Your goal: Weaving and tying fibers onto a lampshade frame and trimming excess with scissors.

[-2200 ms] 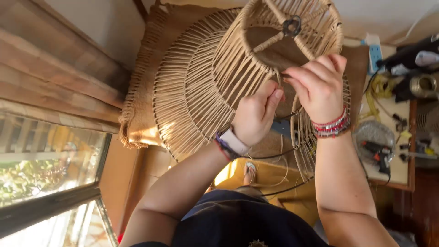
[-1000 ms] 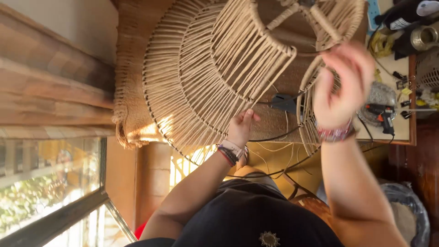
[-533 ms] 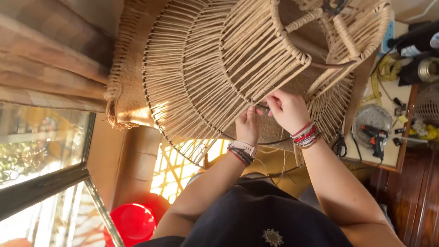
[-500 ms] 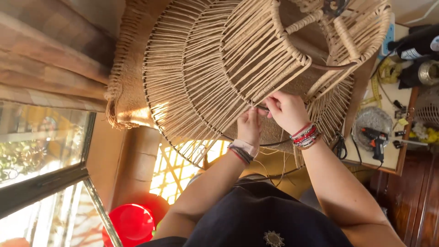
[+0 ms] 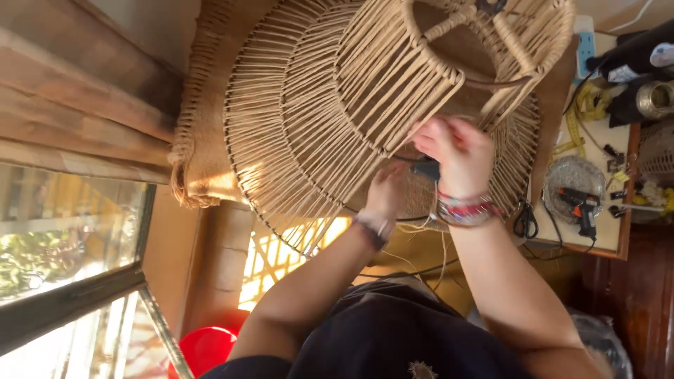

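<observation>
A large lampshade (image 5: pixel 330 105) of tan cord strung over dark wire rings fills the upper middle of the view. My left hand (image 5: pixel 385 191), with a dark wristband, reaches up against its lower ring, its fingers curled among the cords and partly hidden. My right hand (image 5: pixel 455 149), with red and white bracelets, sits just to the right of it. Those fingers are pinched on a strand of cord (image 5: pixel 421 132) near the inner ring. A small dark thing (image 5: pixel 425 169) shows between the two hands; its kind is unclear.
A woven tan mat (image 5: pixel 200 151) lies behind the shade. At the right, a wooden table (image 5: pixel 618 242) carries a glue gun (image 5: pixel 580 205), scissors (image 5: pixel 523 219), a power strip (image 5: pixel 584 49) and dark bottles (image 5: pixel 635 52). A red round object (image 5: pixel 207 349) sits low left, by a window (image 5: pixel 63 245).
My right hand came down from a raised position to the cords beside my left hand. The left hand stayed on the shade's lower edge. The view shifted and drew closer.
</observation>
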